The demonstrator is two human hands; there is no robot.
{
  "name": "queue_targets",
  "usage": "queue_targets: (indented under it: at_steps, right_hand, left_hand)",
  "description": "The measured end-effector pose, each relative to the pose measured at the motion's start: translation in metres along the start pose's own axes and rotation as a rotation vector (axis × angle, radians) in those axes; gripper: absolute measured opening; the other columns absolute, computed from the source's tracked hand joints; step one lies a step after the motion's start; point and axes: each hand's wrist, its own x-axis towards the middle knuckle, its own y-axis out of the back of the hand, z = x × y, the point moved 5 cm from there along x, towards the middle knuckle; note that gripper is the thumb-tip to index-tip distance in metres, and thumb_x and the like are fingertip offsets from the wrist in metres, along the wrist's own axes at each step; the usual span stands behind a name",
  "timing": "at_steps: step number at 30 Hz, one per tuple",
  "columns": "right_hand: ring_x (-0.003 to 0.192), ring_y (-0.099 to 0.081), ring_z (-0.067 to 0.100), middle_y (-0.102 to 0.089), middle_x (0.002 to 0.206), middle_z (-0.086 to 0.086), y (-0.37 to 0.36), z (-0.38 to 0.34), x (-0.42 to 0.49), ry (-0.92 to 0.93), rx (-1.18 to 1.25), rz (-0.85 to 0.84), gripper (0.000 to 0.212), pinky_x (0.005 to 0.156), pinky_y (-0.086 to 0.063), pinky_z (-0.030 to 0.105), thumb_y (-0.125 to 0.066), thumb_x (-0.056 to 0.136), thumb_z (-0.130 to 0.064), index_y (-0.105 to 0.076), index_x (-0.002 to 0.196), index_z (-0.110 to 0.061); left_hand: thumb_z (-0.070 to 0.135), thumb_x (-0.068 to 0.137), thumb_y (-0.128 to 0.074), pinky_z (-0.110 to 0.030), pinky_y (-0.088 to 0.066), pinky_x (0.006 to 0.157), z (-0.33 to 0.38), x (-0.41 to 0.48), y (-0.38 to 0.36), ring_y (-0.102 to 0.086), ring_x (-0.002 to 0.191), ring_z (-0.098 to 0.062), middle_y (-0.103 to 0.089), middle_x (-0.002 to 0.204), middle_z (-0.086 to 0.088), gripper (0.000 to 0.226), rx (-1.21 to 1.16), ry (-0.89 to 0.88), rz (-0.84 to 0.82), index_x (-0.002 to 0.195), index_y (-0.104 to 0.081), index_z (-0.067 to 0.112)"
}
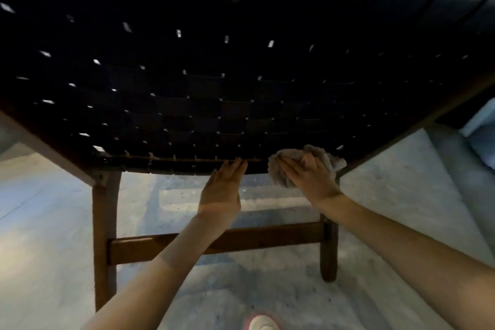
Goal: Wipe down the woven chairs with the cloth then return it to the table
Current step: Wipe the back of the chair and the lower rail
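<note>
Your right fingers [288, 166] lie nearly straight and slightly spread across the top of the cloth [278, 181], pressing it down rather than closing round it. The right hand [310, 177] sits palm-down, with the wrist bent a little and the forearm coming in from the lower right at a long slant. The cloth is a pale, bunched wad on the front edge of the chair seat [214, 104], close to the front corner on your right. Folds of it show beyond your fingertips and below the heel of your hand.

Your left fingers [237, 166] are also straight and held together, and their tips touch the front rail [174, 162] of the seat near the middle of that edge. The left hand [222, 190] holds nothing. It is flat, palm-down and in line with its forearm, which reaches up from the lower left. The two hands are near each other but apart.

The seat is woven from dark straps, with small bright gaps between them. Under the front edge stand two brown wooden legs, one at the left [103, 236] and one at the right [329, 249], joined by a crossbar [160, 246] that your left forearm crosses. Below is a pale, speckled floor [388, 209], and the toe of a light shoe [263, 323] shows at the bottom edge.
</note>
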Motion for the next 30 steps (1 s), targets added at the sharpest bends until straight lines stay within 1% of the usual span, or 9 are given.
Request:
queue_targets:
  at_steps: [4, 7, 10, 15, 17, 20, 22, 24, 30]
  right_hand:
    - [0.123, -0.045, 0.038, -0.035, 0.153, 0.008, -0.019, 0.039, -0.025, -0.261, 0.14, -0.052, 0.058, 0.108, -0.034, 0.046, -0.043, 0.098, -0.025, -0.023, 0.151, -0.016]
    - [0.136, -0.028, 0.035, -0.016, 0.159, 0.004, -0.042, 0.065, -0.041, -0.372, 0.249, -0.165, 0.055, 0.114, -0.023, 0.044, -0.023, 0.101, -0.025, -0.009, 0.154, -0.018]
    - [0.143, -0.018, 0.028, -0.013, 0.16, 0.003, -0.046, 0.075, -0.047, -0.414, 0.338, -0.143, 0.052, 0.116, -0.016, 0.042, -0.027, 0.103, -0.025, -0.014, 0.153, -0.019]
    - [0.144, -0.015, 0.032, -0.011, 0.159, 0.009, -0.027, 0.07, -0.05, -0.399, 0.254, -0.217, 0.055, 0.115, -0.017, 0.048, -0.028, 0.103, -0.018, -0.007, 0.153, -0.012]
    - [0.141, -0.022, 0.035, -0.017, 0.158, 0.011, -0.001, 0.075, -0.063, -0.383, 0.21, -0.083, 0.055, 0.111, -0.026, 0.049, -0.033, 0.102, -0.014, -0.011, 0.153, -0.009]
    - [0.13, -0.044, 0.04, -0.045, 0.145, 0.017, 0.05, 0.096, -0.1, -0.454, 0.307, 0.229, 0.053, 0.103, -0.039, 0.053, -0.058, 0.089, -0.001, -0.045, 0.14, -0.004]
    - [0.106, -0.059, 0.044, -0.058, 0.127, 0.023, 0.083, 0.115, -0.124, -0.508, 0.224, 0.412, 0.047, 0.088, -0.05, 0.055, -0.065, 0.082, 0.006, -0.056, 0.128, 0.003]
    - [0.091, -0.058, 0.039, -0.06, 0.124, 0.022, 0.118, 0.133, -0.141, -0.554, 0.103, 0.526, 0.042, 0.076, -0.051, 0.047, -0.048, 0.091, 0.006, -0.051, 0.132, 0.005]
    - [0.104, -0.041, 0.034, -0.048, 0.139, 0.017, 0.169, 0.171, -0.152, -0.71, 0.019, 0.564, 0.056, 0.088, -0.041, 0.044, -0.017, 0.089, 0.003, -0.044, 0.138, 0.001]
  left_hand:
    - [0.011, 0.098, -0.038, -0.037, -0.004, 0.12, 0.027, 0.014, -0.016, 0.002, 0.147, -0.02, 0.004, 0.159, 0.008, 0.069, 0.113, -0.059, -0.085, 0.15, -0.002, 0.035]
    - [0.016, 0.097, -0.041, -0.04, -0.009, 0.12, 0.04, 0.023, -0.018, -0.008, 0.145, -0.029, -0.007, 0.159, 0.005, 0.067, 0.218, -0.078, -0.036, 0.15, -0.005, 0.036]
    - [0.019, 0.096, -0.042, -0.037, -0.025, 0.115, 0.045, 0.032, -0.014, -0.03, 0.138, -0.026, -0.029, 0.152, 0.004, 0.061, 0.288, -0.099, 0.097, 0.15, -0.017, 0.033]
    - [0.016, 0.094, -0.044, -0.032, -0.049, 0.084, 0.054, 0.042, -0.013, -0.052, 0.113, -0.026, -0.038, 0.139, 0.001, 0.059, 0.345, -0.116, 0.015, 0.149, -0.024, 0.029]
    - [0.012, 0.092, -0.045, -0.033, -0.05, 0.086, 0.055, 0.043, -0.01, -0.052, 0.112, -0.027, -0.038, 0.139, -0.001, 0.062, 0.346, -0.132, -0.029, 0.149, -0.024, 0.027]
    - [0.008, 0.091, -0.045, -0.035, -0.048, 0.092, 0.056, 0.045, -0.004, -0.05, 0.117, -0.028, -0.038, 0.139, -0.001, 0.062, 0.301, -0.11, -0.104, 0.148, -0.027, 0.027]
    - [0.006, 0.092, -0.045, -0.037, -0.047, 0.094, 0.059, 0.046, -0.002, -0.048, 0.119, -0.029, -0.036, 0.14, -0.003, 0.062, 0.292, -0.093, -0.157, 0.148, -0.027, 0.026]
    - [0.006, 0.092, -0.044, -0.037, -0.045, 0.096, 0.063, 0.046, 0.0, -0.047, 0.12, -0.029, -0.034, 0.141, -0.004, 0.062, 0.305, -0.089, -0.183, 0.149, -0.027, 0.024]
    - [0.011, 0.092, -0.047, -0.035, -0.046, 0.096, 0.062, 0.048, 0.003, -0.047, 0.121, -0.027, -0.031, 0.145, -0.004, 0.064, 0.317, -0.098, -0.257, 0.149, -0.024, 0.027]
